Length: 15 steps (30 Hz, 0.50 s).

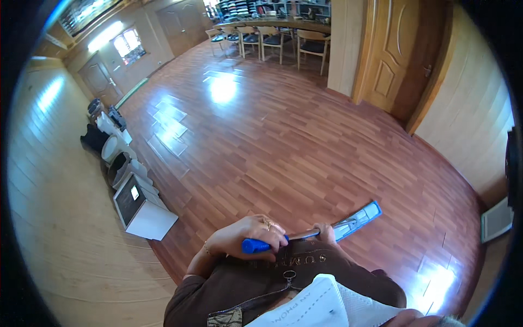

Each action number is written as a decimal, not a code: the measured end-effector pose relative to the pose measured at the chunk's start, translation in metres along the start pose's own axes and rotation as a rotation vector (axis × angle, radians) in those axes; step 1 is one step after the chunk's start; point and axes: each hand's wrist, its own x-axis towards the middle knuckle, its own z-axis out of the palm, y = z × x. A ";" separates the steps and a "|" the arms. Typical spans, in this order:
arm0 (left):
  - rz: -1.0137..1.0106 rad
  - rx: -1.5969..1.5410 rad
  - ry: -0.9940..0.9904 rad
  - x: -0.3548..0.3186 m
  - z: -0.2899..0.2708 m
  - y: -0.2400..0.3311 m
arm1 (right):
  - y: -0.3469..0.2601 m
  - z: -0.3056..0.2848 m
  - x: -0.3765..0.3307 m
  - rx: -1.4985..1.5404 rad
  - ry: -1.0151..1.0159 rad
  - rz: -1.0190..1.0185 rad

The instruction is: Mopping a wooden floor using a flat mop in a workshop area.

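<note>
Glossy reddish wood floor (283, 136), pale panelled walls (49, 218), wooden doors (395, 54), chairs (313, 46) by far table (272, 23), bright window (128, 43).

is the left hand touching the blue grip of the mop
Touching. The head view shows the left hand wrapped around the blue grip of the mop, fingers curled over it with no gap.

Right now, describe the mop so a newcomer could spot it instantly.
Start at the red-brown wooden floor. Just ahead of the person's torso, the left hand and right hand grip a metal pole. That is the mop: blue handle grip, flat light-blue head on the floor, unlike the boxes along the left wall.
</note>
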 end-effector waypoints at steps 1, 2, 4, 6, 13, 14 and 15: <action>0.020 0.037 0.006 0.005 0.001 0.007 | -0.004 -0.004 0.010 0.000 -0.006 -0.019; 0.008 0.105 -0.004 0.010 0.001 0.014 | -0.008 -0.007 0.021 0.016 -0.035 -0.064; -0.007 0.133 0.012 0.021 0.003 0.026 | -0.016 -0.015 0.043 0.040 -0.134 -0.127; -0.020 0.155 0.022 0.030 0.005 0.028 | -0.019 -0.014 0.064 0.155 -0.119 -0.225; 0.087 0.368 0.035 0.052 0.014 0.016 | -0.083 -0.059 0.098 0.449 -0.497 -0.508; 0.110 0.420 0.030 0.059 0.013 0.010 | -0.103 -0.092 0.100 0.546 -0.629 -0.413; 0.170 0.359 0.093 0.069 0.010 0.004 | -0.115 -0.120 0.101 0.643 -0.753 -0.310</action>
